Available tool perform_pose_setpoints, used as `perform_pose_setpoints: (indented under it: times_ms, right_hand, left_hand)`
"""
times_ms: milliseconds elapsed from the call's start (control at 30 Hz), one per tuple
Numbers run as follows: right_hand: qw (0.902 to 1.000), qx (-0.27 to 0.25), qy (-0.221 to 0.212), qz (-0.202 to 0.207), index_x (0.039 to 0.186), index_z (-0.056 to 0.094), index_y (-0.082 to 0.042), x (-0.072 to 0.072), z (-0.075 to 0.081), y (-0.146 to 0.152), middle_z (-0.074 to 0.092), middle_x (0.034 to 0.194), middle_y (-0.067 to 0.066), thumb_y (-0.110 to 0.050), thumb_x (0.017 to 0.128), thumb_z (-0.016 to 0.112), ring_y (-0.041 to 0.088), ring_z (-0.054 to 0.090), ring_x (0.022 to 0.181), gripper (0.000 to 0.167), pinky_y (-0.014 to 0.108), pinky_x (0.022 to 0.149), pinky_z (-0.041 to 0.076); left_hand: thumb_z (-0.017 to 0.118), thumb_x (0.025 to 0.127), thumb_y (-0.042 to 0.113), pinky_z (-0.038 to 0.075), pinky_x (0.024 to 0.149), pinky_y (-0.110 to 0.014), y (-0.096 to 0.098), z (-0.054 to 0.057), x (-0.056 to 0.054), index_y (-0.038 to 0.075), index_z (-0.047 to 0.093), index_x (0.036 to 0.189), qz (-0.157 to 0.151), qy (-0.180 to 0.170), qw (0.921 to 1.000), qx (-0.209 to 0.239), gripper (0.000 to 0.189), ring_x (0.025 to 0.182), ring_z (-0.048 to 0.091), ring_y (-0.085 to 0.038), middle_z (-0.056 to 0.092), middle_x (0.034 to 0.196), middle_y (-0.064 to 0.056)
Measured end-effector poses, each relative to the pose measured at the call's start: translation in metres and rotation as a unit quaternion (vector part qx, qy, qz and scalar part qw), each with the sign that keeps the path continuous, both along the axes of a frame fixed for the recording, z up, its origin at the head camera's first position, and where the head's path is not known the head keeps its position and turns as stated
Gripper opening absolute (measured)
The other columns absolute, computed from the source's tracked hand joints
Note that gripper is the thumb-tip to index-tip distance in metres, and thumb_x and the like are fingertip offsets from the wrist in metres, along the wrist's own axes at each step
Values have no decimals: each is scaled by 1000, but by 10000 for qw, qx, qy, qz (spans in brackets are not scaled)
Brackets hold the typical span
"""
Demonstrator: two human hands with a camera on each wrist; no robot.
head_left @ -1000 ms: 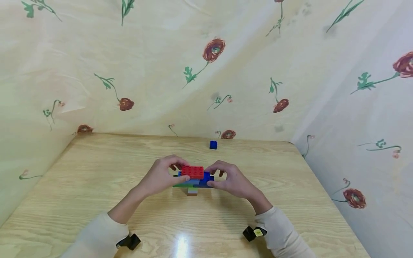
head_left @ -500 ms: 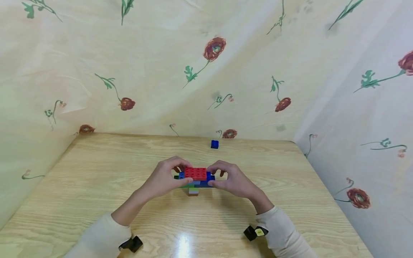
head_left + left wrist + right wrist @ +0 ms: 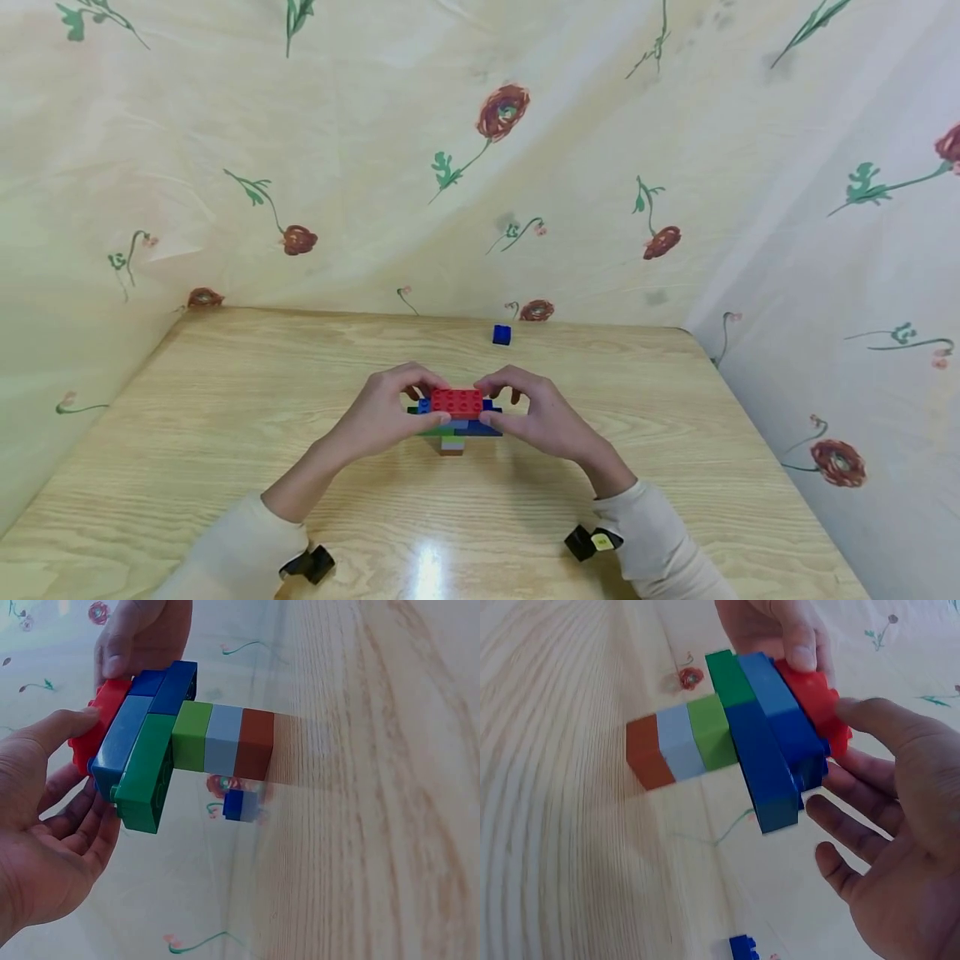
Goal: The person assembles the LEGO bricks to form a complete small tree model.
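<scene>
A red building brick (image 3: 457, 403) tops a brick structure standing on the table. My left hand (image 3: 382, 414) pinches its left end, thumb on the near side, and my right hand (image 3: 542, 415) pinches its right end likewise. Below it, in the left wrist view, lie a medium blue brick (image 3: 122, 740) and a dark blue one. A green brick (image 3: 145, 784) and another dark blue brick (image 3: 761, 766) form the layer beneath. The narrow stem has a lime green brick (image 3: 191, 736), a pale brick (image 3: 223, 741) and a brown brick (image 3: 255, 745) at the bottom.
A small loose blue brick (image 3: 502, 335) lies near the back edge of the wooden table (image 3: 225, 375). Flower-patterned cloth (image 3: 360, 150) hangs behind the table and along its sides. Black wrist devices (image 3: 307, 565) are strapped over both sleeves.
The red brick has shifted slightly right over the blue layer. My right hand has moved from the dark blue brick up to the red brick's right end. The left hand keeps its pinch.
</scene>
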State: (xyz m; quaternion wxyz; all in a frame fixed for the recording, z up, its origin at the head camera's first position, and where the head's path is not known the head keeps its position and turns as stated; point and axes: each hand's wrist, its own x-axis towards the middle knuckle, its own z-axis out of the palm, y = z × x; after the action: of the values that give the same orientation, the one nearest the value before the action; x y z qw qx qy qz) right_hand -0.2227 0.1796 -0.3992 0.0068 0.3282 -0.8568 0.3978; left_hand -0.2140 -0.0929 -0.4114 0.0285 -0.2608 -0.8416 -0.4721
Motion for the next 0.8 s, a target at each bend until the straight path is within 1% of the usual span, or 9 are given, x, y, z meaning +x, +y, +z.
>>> perform_pose_setpoints:
  times_ms: [67,167,233,333,500,567,700,800]
  right_hand:
    - [9999,-95,114,-27,121,71,-21,1,1,-3,72,113,-7,-23,93,79,18,62,102,30,40,84,52]
    - [9997,-145,203,-43,119,72,-22,1,2,-6,72,110,-7,-22,93,79,23,63,100,27,39,82,52]
    - [9997,-155,197,-28,117,72,-22,1,2,-7,72,109,-7,-22,93,79,24,63,99,26,40,82,52]
    - [9998,-104,179,-50,117,72,-21,1,2,-8,72,108,-7,-22,92,79,20,62,98,26,40,82,52]
    - [9999,-2,147,-79,117,72,-21,1,3,-8,71,109,-7,-22,92,80,20,62,99,26,37,83,52]
    - [9999,6,154,-78,117,72,-20,0,4,-8,72,109,-7,-21,92,80,20,62,99,26,35,83,51]
    - [9998,0,163,-61,117,72,-20,0,4,-8,72,108,-7,-22,92,79,12,60,97,26,34,83,51]
    - [9999,-53,90,-42,117,72,-21,-1,2,-8,72,108,-7,-23,93,78,14,60,97,25,37,83,51]
  left_hand:
    - [85,86,26,55,90,-40,0,-1,0,22,73,116,5,-7,10000,15,32,98,63,-12,70,111,8]
    - [85,87,27,55,91,-40,0,0,0,22,73,117,-12,-37,10000,8,33,98,63,-12,70,110,8]
    - [84,87,30,55,92,-42,-1,1,0,22,72,119,-50,-86,9999,-21,35,99,63,-12,70,112,8]
    - [82,90,30,55,95,-47,-5,3,0,20,72,122,-117,-218,9997,49,35,102,64,-13,71,114,6]
    - [79,93,28,53,97,-53,-12,6,-1,21,73,118,-70,-438,9989,116,28,103,65,-16,74,115,3]
    - [79,93,29,53,97,-54,-13,6,-1,22,73,117,-54,-474,9988,85,25,103,64,-17,74,115,4]
    - [78,93,28,53,97,-54,-14,5,-2,23,74,116,-65,-475,9988,66,23,103,65,-17,74,114,4]
    - [78,93,28,54,96,-54,-14,4,-1,23,75,115,-53,-469,9989,41,22,103,65,-16,74,113,4]
